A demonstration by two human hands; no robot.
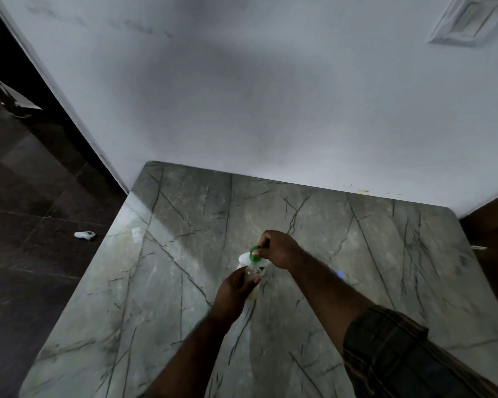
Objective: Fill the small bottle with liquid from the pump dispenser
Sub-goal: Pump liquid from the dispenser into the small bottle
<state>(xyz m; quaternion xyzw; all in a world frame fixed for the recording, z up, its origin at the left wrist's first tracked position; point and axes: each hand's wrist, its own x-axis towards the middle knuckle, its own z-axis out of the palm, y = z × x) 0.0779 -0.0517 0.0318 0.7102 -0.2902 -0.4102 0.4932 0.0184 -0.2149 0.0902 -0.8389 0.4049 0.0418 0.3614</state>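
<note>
Left hand point(234, 289) curled round the small bottle point(253, 274), right hand point(280, 248) just above it, pinching the green top point(254, 251) at the bottle's mouth, white thing point(243, 258) just behind, stone table point(357, 268) under all

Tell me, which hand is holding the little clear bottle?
The left hand, the nearer one, wraps round the small bottle. The right hand, farther back, pinches the green part above it instead.
</note>
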